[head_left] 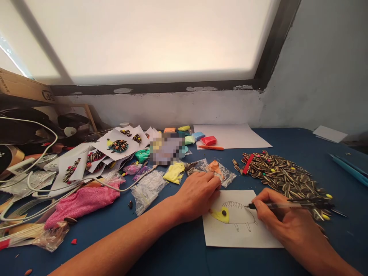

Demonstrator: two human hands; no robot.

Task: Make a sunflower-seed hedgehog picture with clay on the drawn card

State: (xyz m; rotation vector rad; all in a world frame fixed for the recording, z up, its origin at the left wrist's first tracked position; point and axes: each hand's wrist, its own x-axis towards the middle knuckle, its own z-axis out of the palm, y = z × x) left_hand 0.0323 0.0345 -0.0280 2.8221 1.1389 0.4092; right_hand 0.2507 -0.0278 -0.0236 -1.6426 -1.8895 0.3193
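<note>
A white sheet of paper (218, 235) lies before me with the outline of an animal drawn on it. Its head is covered in yellow clay (222, 215) with one dark seed as an eye, and small curved marks run along its back. My right hand (283, 218) is closed round a black pen (276, 206), whose tip is at the upper right of the outline. My left hand (198, 195) rests at the sheet's upper left corner, fingers bent and partly hidden; whether they grip anything cannot be made out.
Sunflower seeds (287, 176) are heaped at the right. Behind my left hand lie bags of yellow clay (174, 172) and orange clay (215, 167). Finished seed pictures (117, 145), a pink cloth (83, 203) and white cables (37, 186) crowd the left. A larger white sheet (235, 134) lies at the back.
</note>
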